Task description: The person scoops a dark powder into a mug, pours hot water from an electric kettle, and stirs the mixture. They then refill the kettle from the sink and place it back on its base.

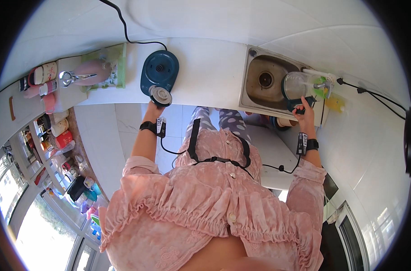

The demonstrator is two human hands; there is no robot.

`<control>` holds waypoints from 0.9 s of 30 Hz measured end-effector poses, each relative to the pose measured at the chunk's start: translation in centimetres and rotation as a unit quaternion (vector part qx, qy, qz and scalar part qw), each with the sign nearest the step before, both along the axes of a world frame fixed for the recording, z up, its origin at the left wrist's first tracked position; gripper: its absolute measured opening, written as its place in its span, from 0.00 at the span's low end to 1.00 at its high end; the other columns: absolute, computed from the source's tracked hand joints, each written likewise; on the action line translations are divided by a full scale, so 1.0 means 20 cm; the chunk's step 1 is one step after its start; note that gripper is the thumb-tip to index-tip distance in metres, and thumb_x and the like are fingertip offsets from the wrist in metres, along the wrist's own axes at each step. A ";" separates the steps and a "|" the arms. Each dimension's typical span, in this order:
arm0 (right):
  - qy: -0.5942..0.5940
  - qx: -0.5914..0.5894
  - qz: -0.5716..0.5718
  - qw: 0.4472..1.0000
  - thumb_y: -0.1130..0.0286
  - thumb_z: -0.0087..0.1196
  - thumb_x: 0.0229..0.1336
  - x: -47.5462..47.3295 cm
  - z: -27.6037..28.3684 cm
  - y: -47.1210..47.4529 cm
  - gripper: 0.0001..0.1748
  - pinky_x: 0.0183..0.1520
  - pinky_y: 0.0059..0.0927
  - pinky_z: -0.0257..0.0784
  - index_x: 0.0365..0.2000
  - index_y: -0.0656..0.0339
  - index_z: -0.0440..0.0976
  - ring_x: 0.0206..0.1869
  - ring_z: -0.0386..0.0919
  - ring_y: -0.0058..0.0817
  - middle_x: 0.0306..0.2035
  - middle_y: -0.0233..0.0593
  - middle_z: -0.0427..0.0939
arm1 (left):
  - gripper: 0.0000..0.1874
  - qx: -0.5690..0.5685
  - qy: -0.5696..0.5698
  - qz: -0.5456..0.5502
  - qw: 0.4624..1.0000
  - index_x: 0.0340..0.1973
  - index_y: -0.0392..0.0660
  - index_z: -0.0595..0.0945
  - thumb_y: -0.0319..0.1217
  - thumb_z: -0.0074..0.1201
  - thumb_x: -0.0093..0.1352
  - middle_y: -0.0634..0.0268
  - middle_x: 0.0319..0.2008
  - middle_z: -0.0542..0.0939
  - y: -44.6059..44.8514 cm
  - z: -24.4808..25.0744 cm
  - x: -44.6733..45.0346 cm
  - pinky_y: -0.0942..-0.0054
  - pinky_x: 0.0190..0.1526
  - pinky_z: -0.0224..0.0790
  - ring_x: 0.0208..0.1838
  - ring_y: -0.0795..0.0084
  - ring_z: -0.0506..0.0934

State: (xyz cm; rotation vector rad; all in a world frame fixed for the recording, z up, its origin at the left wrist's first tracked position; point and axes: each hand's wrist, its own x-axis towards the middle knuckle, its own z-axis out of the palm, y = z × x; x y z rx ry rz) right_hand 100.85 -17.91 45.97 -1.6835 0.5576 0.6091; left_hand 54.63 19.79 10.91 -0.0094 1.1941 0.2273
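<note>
My left hand (154,110) holds a round kettle lid (160,96), its grey ringed underside facing up, by the counter's front edge. Just behind the lid sits a dark teal kettle base (159,69) with a round connector in its middle and a black cord (126,30) running up the wall. My right hand (305,111) grips the dark handle (295,102) of a glass kettle (295,85). The kettle is tilted over the right side of the steel sink (254,96), by a chrome faucet (323,84). Whether water is running is too unclear to see.
At the left, a pinkish rounded object (92,71) with a chrome part stands on a green patterned mat (122,64). Several cups (48,101) and jars line the far left side. Black cables (371,93) hang on the right wall. A low white cabinet surface (273,145) is below the sink.
</note>
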 end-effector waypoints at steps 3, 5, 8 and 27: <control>-0.006 -0.007 -0.002 1.000 0.66 0.66 0.61 -0.01 0.02 0.03 0.15 0.30 0.31 0.69 0.26 0.57 0.69 0.29 0.69 0.22 0.24 0.30 0.66 | 0.17 0.145 -0.066 -0.125 0.979 0.60 0.46 0.75 0.29 0.46 0.77 0.61 0.61 0.76 0.02 -0.09 0.00 0.63 0.68 0.68 0.65 0.66 0.73; -0.012 -0.023 0.014 1.000 0.66 0.66 0.60 -0.02 0.03 0.05 0.14 0.30 0.30 0.70 0.29 0.57 0.70 0.29 0.69 0.22 0.24 0.29 0.66 | 0.18 0.168 -0.168 -0.068 0.969 0.60 0.44 0.75 0.24 0.48 0.74 0.61 0.61 0.77 0.03 -0.11 0.02 0.66 0.70 0.65 0.65 0.66 0.73; -0.008 -0.015 0.002 1.000 0.66 0.67 0.59 -0.03 0.02 0.07 0.14 0.31 0.30 0.70 0.29 0.58 0.71 0.30 0.69 0.21 0.24 0.29 0.66 | 0.23 0.053 -0.116 -0.018 0.992 0.61 0.43 0.75 0.22 0.54 0.70 0.62 0.60 0.77 0.04 -0.12 0.04 0.67 0.70 0.63 0.65 0.65 0.73; -0.028 -0.029 0.050 0.998 0.64 0.69 0.56 -0.05 0.01 0.09 0.15 0.26 0.27 0.68 0.30 0.57 0.71 0.26 0.69 0.22 0.23 0.29 0.69 | 0.17 -0.013 -0.254 -0.055 0.966 0.59 0.44 0.76 0.36 0.49 0.77 0.62 0.57 0.80 0.14 0.58 0.48 0.58 0.65 0.71 0.61 0.63 0.77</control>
